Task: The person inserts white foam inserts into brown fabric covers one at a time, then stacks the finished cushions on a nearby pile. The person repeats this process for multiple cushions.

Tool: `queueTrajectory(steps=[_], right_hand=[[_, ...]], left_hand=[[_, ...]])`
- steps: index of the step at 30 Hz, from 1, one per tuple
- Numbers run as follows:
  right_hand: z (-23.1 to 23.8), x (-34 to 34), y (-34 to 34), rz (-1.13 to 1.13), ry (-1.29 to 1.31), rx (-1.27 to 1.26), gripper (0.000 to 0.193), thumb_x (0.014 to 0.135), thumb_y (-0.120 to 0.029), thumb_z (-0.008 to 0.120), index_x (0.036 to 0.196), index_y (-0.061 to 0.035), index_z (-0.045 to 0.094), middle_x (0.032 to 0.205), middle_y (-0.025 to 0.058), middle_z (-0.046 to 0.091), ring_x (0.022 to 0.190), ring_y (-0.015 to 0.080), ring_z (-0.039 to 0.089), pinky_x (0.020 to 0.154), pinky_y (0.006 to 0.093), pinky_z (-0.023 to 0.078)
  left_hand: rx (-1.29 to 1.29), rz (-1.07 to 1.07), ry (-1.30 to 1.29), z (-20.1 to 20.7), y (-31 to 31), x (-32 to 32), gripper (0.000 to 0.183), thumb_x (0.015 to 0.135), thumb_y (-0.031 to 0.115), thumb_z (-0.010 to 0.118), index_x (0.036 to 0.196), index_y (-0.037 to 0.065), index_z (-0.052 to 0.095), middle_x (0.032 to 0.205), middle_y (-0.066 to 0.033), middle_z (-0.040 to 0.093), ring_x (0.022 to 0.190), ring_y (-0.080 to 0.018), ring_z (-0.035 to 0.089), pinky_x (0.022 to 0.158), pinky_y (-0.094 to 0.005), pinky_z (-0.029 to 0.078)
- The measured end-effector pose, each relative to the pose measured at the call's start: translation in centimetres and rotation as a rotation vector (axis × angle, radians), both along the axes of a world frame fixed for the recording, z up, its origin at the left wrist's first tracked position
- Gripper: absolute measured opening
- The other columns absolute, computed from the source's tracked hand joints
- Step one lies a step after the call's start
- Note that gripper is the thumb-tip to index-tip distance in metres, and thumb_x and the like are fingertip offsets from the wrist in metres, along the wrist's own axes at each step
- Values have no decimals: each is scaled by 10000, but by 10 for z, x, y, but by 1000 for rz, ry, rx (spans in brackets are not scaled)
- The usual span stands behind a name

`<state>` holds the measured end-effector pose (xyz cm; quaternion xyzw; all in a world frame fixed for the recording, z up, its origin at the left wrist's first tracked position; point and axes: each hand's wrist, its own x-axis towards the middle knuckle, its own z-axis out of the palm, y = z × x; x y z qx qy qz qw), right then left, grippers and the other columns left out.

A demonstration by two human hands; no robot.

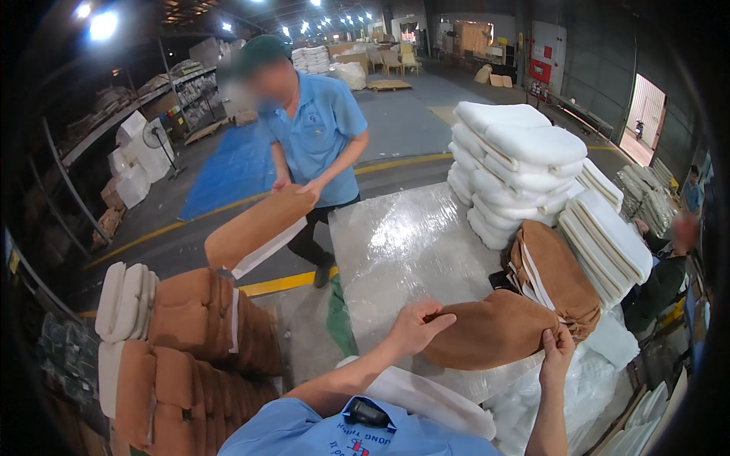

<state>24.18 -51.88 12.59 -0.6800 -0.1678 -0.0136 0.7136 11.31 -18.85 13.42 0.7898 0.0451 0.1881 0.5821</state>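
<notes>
A brown fabric cushion cover (487, 334) is stretched between my two hands above the near part of the plastic-covered table (403, 243). My left hand (420, 327) pinches its left edge between thumb and fingers. At the cover's right end, my right hand (557, 351) grips the edge, fingers closed. Just behind it lies a pile of brown covers (559, 277) with white strips. A long white pad (430, 395) rests close to my body, partly hidden by my left forearm.
Tall stacks of white pads (517, 163) stand on the table's far right, more white pads (608, 235) beside them. Across the table a co-worker (315, 129) holds a brown cushion (262, 228). Brown cushions (190, 319) are piled at left. Clear plastic (566, 395) bunches at right.
</notes>
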Motion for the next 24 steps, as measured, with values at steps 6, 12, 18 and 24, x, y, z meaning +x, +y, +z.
queueTrajectory(steps=[6,12,18,24], right_hand=[[-36,1,13,-36,149,113,196,1044,-139,675,1182,-2,704,1032,-13,726,903,66,623,854,225,487],[-29,-7,33,-23,105,72,197,1053,-177,665,1143,-5,705,1019,-10,711,924,76,615,858,233,478],[-18,-10,22,10,12,21,260,1089,-258,616,1136,-10,678,1064,14,697,982,86,603,911,256,468],[-34,-3,45,72,118,279,278,1107,-280,584,1170,-16,644,1100,31,684,1026,94,604,954,275,464]], left_hand=[[-390,-660,595,-34,-2,-4,424,1006,372,725,1277,48,701,1066,-14,691,923,-106,606,812,-276,496],[-56,-581,700,-31,1,-4,694,1046,604,551,1453,46,612,1304,-128,672,1185,-214,609,1033,-338,463],[-652,-676,544,9,18,-17,643,1085,512,558,1514,35,508,1249,-43,676,1154,-158,603,1021,-298,480],[-827,-807,430,-19,-2,-9,431,1101,390,581,1333,31,637,1140,-55,709,1063,-126,631,941,-300,506]])
